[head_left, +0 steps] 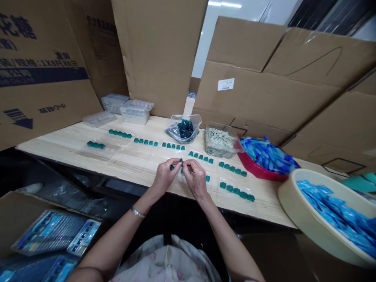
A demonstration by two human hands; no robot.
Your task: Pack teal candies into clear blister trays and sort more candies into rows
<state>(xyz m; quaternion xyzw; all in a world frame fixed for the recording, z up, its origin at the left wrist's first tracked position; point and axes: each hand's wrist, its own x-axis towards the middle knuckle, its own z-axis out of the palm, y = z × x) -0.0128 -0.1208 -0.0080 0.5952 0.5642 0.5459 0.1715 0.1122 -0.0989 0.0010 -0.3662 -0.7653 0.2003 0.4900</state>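
My left hand [165,175] and my right hand [196,178] meet over the front edge of the wooden table [70,145]. Both are pinched together on small teal pieces [179,163] held between the fingertips. Rows of the same small teal pieces [235,190] lie in clear plastic trays across the table, to the left, behind and right of my hands. A clear bag of dark teal pieces [184,128] stands behind my hands.
A clear tub of patterned cards [221,140], a red bowl [254,166] and a cream bowl [305,219], both with blue packets, stand on the right. Stacked clear trays [129,107] sit at the back left. Cardboard boxes [264,90] wall the table. Packaged cards [55,233] lie lower left.
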